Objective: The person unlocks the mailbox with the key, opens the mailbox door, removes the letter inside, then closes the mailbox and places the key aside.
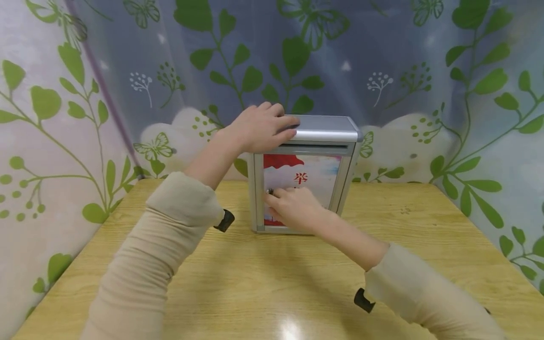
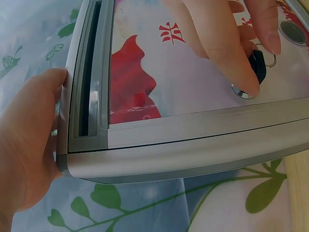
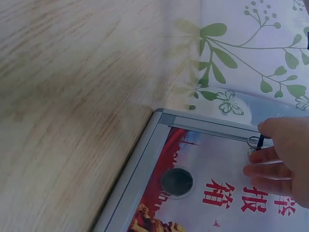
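Observation:
A silver metal-framed box stands upright on the table, with a slot under its lid and a front panel printed in red. My left hand rests on the lid's left end, its fingers lying over the top. At the panel's left side, my right hand pinches a small black-headed key between thumb and finger. The key stands at a round silver lock near the frame, and a thin metal ring hangs from it. Fingers partly hide both key and lock.
The box stands toward the back of the wood-grain table. Behind it hangs a curtain printed with leaves and butterflies. A round dark disc sits low on the box's front panel. Black straps show at the sleeves.

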`<state>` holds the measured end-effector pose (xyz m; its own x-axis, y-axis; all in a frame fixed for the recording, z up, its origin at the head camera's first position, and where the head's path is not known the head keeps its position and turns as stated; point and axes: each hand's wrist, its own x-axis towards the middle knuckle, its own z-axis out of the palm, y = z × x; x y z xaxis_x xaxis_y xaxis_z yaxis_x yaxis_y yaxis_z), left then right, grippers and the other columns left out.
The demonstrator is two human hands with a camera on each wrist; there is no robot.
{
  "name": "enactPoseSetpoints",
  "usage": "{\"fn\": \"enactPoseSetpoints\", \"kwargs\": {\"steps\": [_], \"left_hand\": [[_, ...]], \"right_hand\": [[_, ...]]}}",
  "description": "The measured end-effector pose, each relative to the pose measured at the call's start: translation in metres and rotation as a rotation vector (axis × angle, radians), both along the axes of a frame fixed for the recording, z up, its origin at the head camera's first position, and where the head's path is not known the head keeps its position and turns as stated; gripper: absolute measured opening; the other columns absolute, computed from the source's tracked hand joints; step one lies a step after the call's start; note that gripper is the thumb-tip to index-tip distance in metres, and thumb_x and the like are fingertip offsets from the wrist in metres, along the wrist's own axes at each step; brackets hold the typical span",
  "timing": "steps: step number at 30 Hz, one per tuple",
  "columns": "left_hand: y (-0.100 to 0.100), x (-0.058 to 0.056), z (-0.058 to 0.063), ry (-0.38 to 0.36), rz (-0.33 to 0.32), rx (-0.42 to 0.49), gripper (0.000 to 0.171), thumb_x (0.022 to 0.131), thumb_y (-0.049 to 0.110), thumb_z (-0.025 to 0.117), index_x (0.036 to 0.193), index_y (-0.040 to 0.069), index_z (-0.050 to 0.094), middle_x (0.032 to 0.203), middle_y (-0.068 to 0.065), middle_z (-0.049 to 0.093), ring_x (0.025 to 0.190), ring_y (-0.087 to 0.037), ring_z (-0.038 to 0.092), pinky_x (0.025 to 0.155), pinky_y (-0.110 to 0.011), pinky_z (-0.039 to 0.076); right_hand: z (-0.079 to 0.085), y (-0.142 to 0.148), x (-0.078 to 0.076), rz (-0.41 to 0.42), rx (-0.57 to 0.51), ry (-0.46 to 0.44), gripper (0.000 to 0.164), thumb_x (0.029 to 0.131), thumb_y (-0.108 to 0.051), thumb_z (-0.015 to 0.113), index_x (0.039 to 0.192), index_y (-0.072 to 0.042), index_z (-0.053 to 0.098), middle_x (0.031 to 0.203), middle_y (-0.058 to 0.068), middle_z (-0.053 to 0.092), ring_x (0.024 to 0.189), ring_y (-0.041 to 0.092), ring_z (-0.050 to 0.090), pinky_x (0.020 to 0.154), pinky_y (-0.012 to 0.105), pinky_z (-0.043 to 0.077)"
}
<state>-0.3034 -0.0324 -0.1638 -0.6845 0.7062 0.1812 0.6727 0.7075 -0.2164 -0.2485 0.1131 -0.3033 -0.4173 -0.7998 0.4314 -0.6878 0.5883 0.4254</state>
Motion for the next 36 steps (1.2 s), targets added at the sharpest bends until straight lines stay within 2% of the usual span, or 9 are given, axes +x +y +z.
{"fn": "enactPoseSetpoints", "kwargs": {"steps": [6, 11, 18, 30, 36], "left_hand": [[-0.003, -0.001, 0.001, -0.021, -0.025, 0.022, 0.048, 0.099, 0.043, 0.032, 0.143, 0.024, 0.038, 0.132, -0.008, 0.044, 0.119, -0.028, 0.039, 0.096, -0.044, 0.033], [-0.006, -0.002, 0.001, -0.039, -0.041, 0.036, 0.048, 0.099, 0.042, 0.033, 0.143, 0.024, 0.038, 0.134, -0.008, 0.043, 0.122, -0.027, 0.039, 0.099, -0.043, 0.032], [-0.008, -0.003, 0.001, -0.036, -0.052, 0.044, 0.047, 0.099, 0.042, 0.034, 0.142, 0.024, 0.04, 0.133, -0.008, 0.044, 0.121, -0.027, 0.04, 0.099, -0.043, 0.033], [-0.008, -0.004, 0.001, -0.033, -0.056, 0.063, 0.047, 0.099, 0.042, 0.036, 0.141, 0.023, 0.042, 0.132, -0.008, 0.046, 0.119, -0.027, 0.042, 0.098, -0.041, 0.033], [-0.008, -0.004, -0.001, -0.038, -0.057, 0.07, 0.046, 0.098, 0.042, 0.037, 0.14, 0.024, 0.043, 0.131, -0.007, 0.047, 0.118, -0.026, 0.043, 0.098, -0.04, 0.034]], "right_hand": [[0.001, -0.001, -0.005, 0.008, -0.006, -0.03, 0.021, 0.084, -0.021, 0.068, 0.103, -0.011, 0.069, 0.073, 0.002, 0.062, 0.057, 0.016, 0.055, 0.044, 0.023, 0.04], [0.002, -0.002, -0.009, 0.025, -0.012, -0.113, 0.02, 0.086, -0.018, 0.066, 0.102, -0.006, 0.066, 0.075, 0.004, 0.062, 0.056, 0.013, 0.052, 0.049, 0.022, 0.044], [0.006, -0.002, -0.011, 0.014, -0.021, -0.278, 0.023, 0.088, -0.016, 0.063, 0.108, -0.003, 0.062, 0.083, 0.006, 0.064, 0.06, 0.013, 0.051, 0.057, 0.023, 0.047], [0.005, -0.003, -0.011, 0.049, -0.058, -0.266, 0.02, 0.087, -0.013, 0.063, 0.103, -0.001, 0.06, 0.078, 0.005, 0.062, 0.06, 0.014, 0.056, 0.057, 0.023, 0.048], [0.003, -0.003, -0.012, 0.049, -0.126, -0.367, 0.022, 0.087, -0.01, 0.064, 0.105, 0.001, 0.057, 0.066, 0.001, 0.057, 0.051, 0.009, 0.049, 0.054, 0.02, 0.046]]}}
